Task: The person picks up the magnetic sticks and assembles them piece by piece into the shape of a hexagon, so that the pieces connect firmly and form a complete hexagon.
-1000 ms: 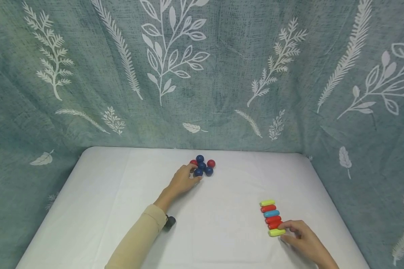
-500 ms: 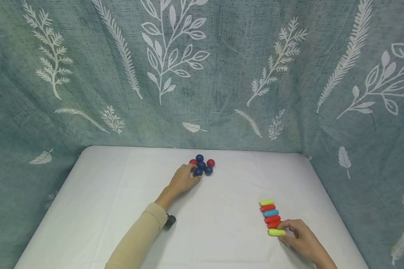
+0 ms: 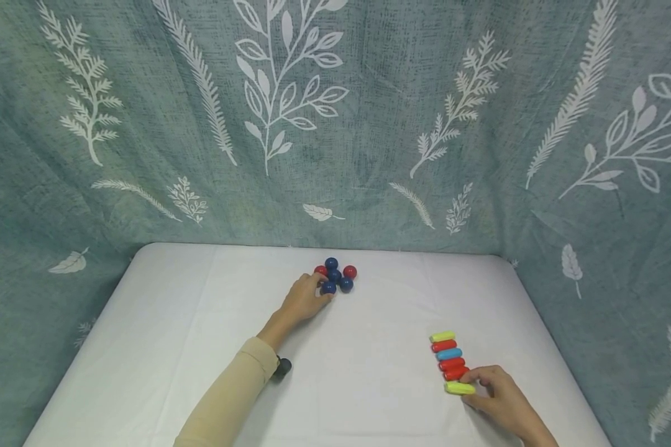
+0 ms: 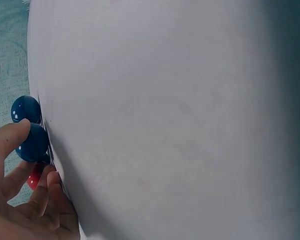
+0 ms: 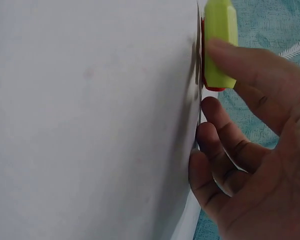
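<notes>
At the far middle of the table, my left hand (image 3: pixel 303 298) pinches the nearest blue ball (image 3: pixel 328 288) of a small cluster, its thumb on the near side. Around that ball sit another blue ball (image 3: pixel 346 285), a red ball (image 3: pixel 350 271) and several more. In the left wrist view, the thumb (image 4: pixel 12 136) lies against the glossy blue ball. On the right, my right hand (image 3: pixel 499 394) holds a yellow-green faceted stick (image 3: pixel 460 388) between thumb and index finger. This stick is at the near end of a row with red sticks (image 3: pixel 452 364) and a blue stick (image 3: pixel 449 354).
Another yellow stick (image 3: pixel 443 336) tops the row's far end. A dark round thing (image 3: pixel 284 366) shows beside the left sleeve (image 3: pixel 235 391). White cloth covers the table (image 3: pixel 380 347), and a green leaf-patterned curtain (image 3: pixel 369 205) hangs behind it and at both sides.
The yellow-green stick in my right hand has shifted slightly toward me, opening a small gap from the red stick beside it. My left hand has stayed nearly still at the blue ball.
</notes>
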